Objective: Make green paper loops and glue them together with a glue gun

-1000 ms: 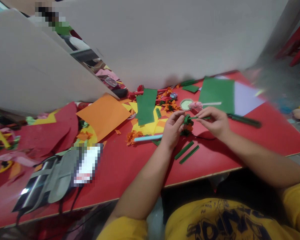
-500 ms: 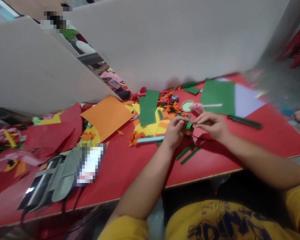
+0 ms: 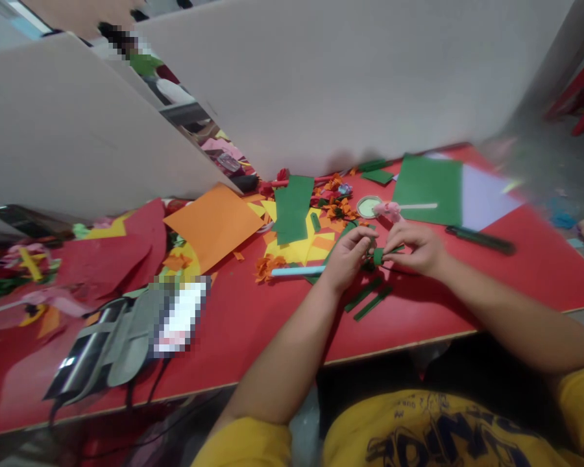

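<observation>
Over the red table, both hands meet at a small rolled or looped green paper strip [image 3: 378, 255]. My left hand [image 3: 348, 258] is closed in a pinch at its left side, with dark green bits under the fingers. My right hand [image 3: 417, 250] pinches the right side, and a thin green end sticks out above the fingers. What lies inside the loop is hidden by the fingers. Just below the hands lie two loose green paper strips [image 3: 372, 303]. A light blue stick [image 3: 298, 271] with an orange paper flower [image 3: 268, 267] rests left of my left hand.
Behind the hands are a round tin of pale paste [image 3: 368, 206], a pink paper flower on a white stick [image 3: 389, 211], and green sheets [image 3: 427, 188]. A black cutter [image 3: 481, 240] lies right. An orange sheet [image 3: 214, 227] and a grey cased device [image 3: 126, 344] are left.
The green loop has turned and now sits lower between the fingers. The orange piece seen beneath it is now hidden. The whole view has shifted slightly.
</observation>
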`<control>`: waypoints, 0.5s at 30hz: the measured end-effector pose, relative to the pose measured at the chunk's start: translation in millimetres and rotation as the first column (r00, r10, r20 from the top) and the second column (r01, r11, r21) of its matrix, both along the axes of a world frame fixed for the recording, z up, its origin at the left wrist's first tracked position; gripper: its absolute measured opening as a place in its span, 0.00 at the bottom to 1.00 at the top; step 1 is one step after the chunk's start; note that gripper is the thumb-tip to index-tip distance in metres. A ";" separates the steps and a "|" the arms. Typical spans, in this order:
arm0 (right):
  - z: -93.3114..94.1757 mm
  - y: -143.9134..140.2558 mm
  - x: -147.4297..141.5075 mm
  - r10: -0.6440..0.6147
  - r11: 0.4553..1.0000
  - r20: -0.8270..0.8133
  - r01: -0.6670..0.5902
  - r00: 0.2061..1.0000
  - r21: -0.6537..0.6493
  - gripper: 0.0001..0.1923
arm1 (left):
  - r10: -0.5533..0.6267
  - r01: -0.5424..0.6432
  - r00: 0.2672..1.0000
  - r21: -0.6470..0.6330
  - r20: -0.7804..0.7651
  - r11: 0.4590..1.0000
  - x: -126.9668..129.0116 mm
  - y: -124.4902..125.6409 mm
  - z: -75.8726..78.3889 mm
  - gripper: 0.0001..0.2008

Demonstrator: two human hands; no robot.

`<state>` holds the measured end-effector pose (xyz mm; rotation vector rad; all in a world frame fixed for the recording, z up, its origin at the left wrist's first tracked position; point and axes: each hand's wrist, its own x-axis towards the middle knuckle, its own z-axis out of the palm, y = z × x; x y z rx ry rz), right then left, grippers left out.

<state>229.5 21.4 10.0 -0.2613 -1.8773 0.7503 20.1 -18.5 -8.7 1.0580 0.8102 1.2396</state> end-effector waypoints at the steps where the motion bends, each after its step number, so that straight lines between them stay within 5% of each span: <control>1: -0.4 0.3 -0.5 0.018 1.000 0.005 -0.018 1.000 -0.006 0.08 | 0.010 -0.010 1.000 -0.008 0.008 1.000 0.7 -0.1 1.1 0.29; 10: 6.8 0.3 5.5 0.054 0.993 0.043 -0.058 0.998 0.106 0.05 | 0.017 -0.007 0.980 -0.051 0.197 0.999 10.4 -1.5 8.8 0.29; 15: 12.9 -2.9 9.4 0.045 0.965 0.135 -0.077 0.990 0.250 0.06 | 0.082 -0.081 0.991 -0.017 0.103 0.997 10.4 -1.6 4.3 0.28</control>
